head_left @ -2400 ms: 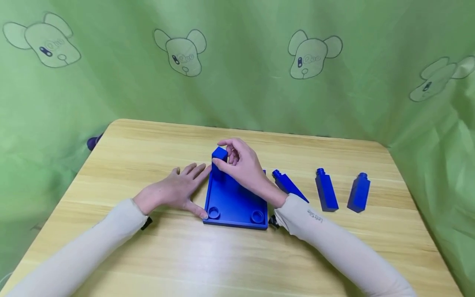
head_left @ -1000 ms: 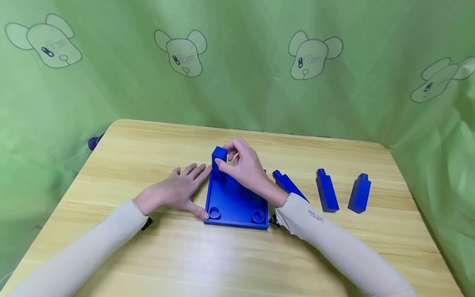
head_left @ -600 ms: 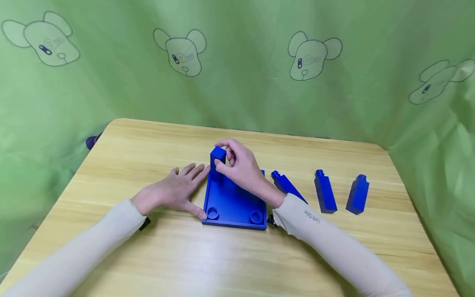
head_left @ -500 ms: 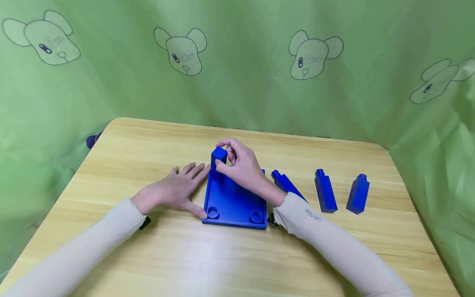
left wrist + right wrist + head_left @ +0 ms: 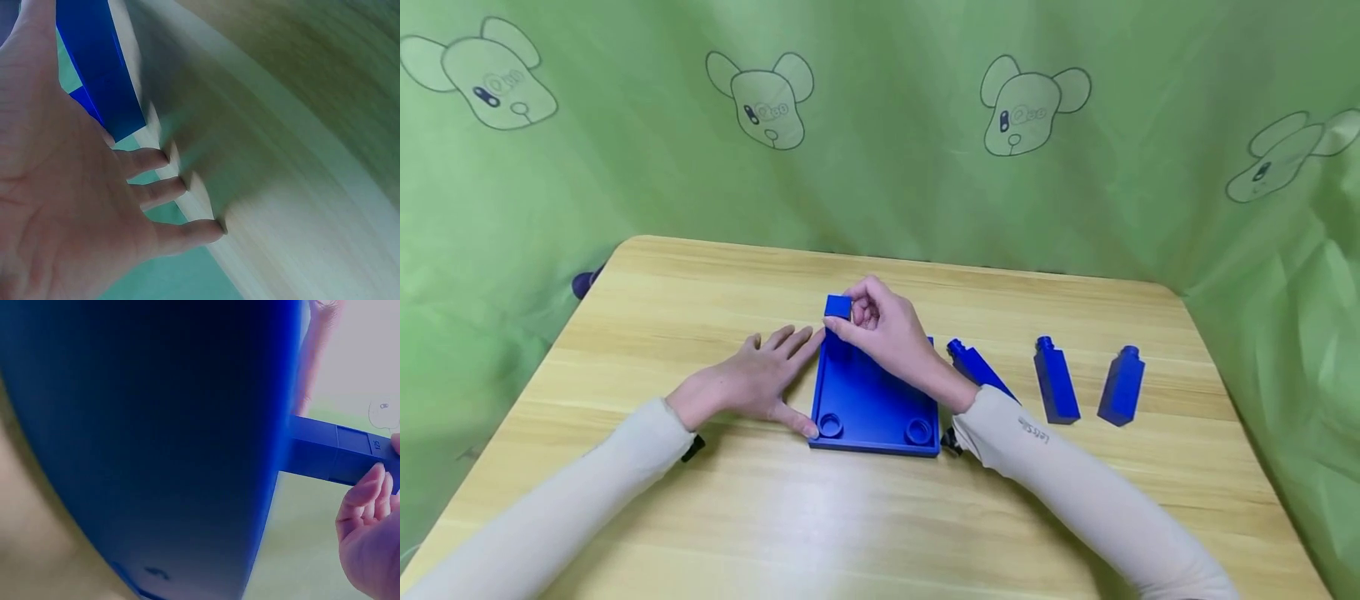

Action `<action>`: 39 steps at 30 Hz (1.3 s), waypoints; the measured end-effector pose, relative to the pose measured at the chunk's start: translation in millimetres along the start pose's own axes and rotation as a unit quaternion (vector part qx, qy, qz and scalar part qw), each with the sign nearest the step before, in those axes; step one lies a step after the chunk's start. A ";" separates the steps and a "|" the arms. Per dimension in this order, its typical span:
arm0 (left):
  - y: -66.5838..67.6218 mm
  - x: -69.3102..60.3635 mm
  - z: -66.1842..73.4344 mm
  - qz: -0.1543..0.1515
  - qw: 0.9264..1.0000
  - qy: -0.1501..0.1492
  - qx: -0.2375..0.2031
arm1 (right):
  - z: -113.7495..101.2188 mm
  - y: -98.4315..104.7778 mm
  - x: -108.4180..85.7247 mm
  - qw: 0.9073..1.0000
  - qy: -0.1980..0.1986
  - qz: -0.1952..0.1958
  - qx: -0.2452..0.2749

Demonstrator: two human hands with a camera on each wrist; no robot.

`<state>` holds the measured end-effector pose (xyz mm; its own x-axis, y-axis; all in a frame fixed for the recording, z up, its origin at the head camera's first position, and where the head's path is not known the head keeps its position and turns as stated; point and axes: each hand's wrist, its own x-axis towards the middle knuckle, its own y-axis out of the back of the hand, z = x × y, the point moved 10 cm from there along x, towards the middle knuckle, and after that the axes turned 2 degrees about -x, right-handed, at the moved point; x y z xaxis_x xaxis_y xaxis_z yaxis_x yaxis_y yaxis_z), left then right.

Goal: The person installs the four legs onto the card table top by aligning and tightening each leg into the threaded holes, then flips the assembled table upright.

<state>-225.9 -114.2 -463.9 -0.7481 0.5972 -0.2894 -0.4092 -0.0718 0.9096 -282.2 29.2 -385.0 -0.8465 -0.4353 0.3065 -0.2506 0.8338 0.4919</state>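
A blue square leg stands upright at the far-left corner of a blue board with a raised rim. My right hand pinches the leg near its top between thumb and fingers. In the right wrist view, the leg juts from the board; its joint is hidden. My left hand lies with fingers spread along the board's left edge, thumb on the near-left corner. The left wrist view shows this hand beside the board's edge. Round sockets show at both near corners.
Right of the board lie three more blue legs with threaded necks: one slanted, partly behind the right forearm, one in the middle and one farther right. A green curtain hangs behind the wooden table.
The upright leg has turned about its own axis, its top face now squarer to view. My right thumb and fingers have shifted around it. My left hand and the loose legs stay put.
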 end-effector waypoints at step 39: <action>1.2 -1.0 2.5 -0.010 1.000 -0.003 -0.022 | 5.1 71.1 -62.4 0.988 -0.075 0.095 0.091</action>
<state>-224.4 -112.8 -461.7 -0.7356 0.6044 -0.3060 -0.4473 -0.0941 0.8894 -249.6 117.3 -373.2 -0.9434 -0.2208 0.2475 -0.1488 0.9486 0.2791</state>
